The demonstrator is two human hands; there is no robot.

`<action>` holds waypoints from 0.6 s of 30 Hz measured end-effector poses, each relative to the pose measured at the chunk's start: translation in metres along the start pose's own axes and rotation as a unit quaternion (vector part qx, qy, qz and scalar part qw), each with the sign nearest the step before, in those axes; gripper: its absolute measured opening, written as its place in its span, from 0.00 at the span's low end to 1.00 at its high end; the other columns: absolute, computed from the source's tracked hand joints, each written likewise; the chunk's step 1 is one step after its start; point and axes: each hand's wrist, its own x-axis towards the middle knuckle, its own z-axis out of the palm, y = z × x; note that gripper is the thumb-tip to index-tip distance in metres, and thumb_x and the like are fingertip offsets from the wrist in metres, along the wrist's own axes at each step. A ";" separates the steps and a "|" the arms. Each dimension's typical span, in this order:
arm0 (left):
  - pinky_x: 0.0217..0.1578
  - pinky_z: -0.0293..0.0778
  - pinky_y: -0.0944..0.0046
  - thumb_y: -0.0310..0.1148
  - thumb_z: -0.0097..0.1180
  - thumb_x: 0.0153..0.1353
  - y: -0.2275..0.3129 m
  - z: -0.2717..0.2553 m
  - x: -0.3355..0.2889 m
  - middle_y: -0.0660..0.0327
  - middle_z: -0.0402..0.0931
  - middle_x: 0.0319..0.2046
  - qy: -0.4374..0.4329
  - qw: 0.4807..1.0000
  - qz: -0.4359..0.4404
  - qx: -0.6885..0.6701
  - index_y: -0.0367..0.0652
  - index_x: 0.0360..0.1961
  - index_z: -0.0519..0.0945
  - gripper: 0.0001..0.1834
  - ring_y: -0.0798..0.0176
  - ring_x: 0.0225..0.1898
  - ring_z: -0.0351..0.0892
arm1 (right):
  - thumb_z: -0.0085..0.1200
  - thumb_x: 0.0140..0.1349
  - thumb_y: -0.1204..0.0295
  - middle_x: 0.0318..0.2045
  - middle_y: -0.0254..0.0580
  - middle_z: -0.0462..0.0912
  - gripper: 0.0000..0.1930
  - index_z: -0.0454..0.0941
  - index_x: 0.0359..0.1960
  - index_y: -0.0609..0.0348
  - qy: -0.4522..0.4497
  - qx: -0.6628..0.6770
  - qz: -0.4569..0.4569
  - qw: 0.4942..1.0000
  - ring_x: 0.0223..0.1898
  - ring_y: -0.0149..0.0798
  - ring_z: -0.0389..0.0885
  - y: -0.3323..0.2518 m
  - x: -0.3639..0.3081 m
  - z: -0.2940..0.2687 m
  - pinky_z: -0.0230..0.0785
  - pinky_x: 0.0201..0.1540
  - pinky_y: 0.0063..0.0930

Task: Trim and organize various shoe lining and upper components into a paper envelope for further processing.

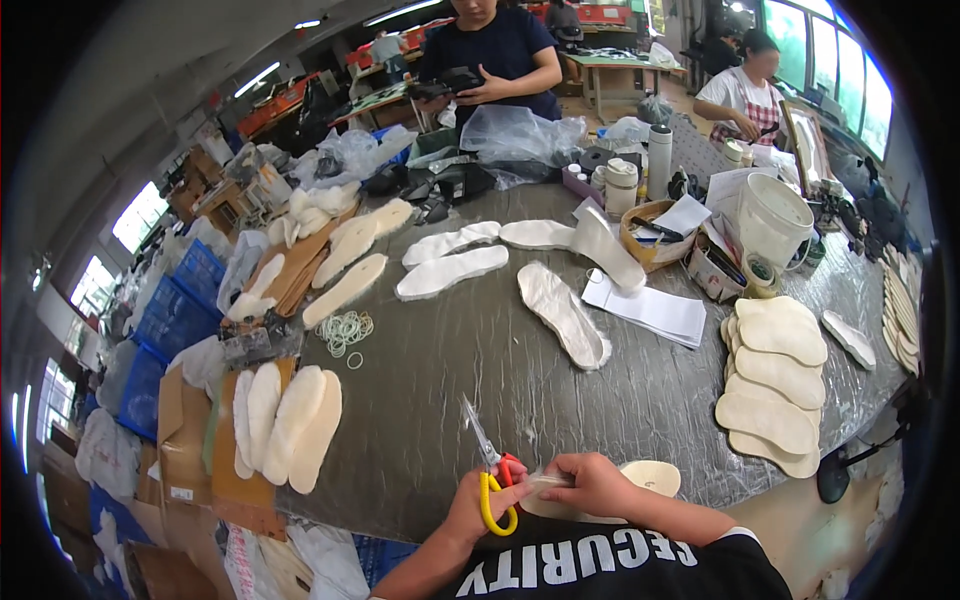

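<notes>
My left hand [470,505] is closed around a pair of scissors [483,436] with one yellow and one red handle loop. Their blades point up and away over the table. Close beside it, my right hand [598,487] pinches a small pale, fluffy or filmy piece [548,483], which my left fingertips also seem to touch; what it is exactly I cannot make out. A cream insole [655,477] lies partly hidden under my right hand and wrist, at the near table edge.
On the dark table [430,420] lie white fleecy insoles [455,272], a stack of cream insoles [775,390], rubber bands [345,330] and papers [645,310]. A white bucket [773,220] and a bottle [660,160] stand at the back right. Across the table stands a person [490,60].
</notes>
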 end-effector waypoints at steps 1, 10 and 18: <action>0.29 0.70 0.72 0.27 0.61 0.52 0.003 0.003 0.001 0.65 0.74 0.27 0.021 0.999 -0.009 -0.032 0.37 0.37 0.74 0.12 0.73 0.28 0.73 | 0.62 0.48 0.68 0.25 0.46 0.80 0.12 0.78 0.33 0.61 0.004 -0.021 0.008 1.000 0.27 0.41 0.79 -0.002 0.001 -0.001 0.69 0.31 0.30; 0.30 0.70 0.72 0.26 0.59 0.50 0.009 0.010 0.009 0.64 0.73 0.27 0.029 0.994 -0.054 -0.094 0.37 0.33 0.75 0.09 0.71 0.27 0.73 | 0.59 0.50 0.62 0.28 0.46 0.80 0.14 0.78 0.36 0.55 0.016 -0.067 -0.063 0.996 0.34 0.48 0.78 0.020 0.010 0.002 0.69 0.35 0.37; 0.26 0.69 0.72 0.26 0.59 0.52 0.005 0.017 0.013 0.65 0.74 0.25 0.062 0.996 0.009 -0.065 0.38 0.34 0.74 0.09 0.72 0.24 0.73 | 0.59 0.49 0.63 0.25 0.47 0.79 0.13 0.78 0.34 0.55 -0.026 -0.063 -0.029 0.997 0.31 0.51 0.78 0.023 0.012 0.001 0.69 0.32 0.38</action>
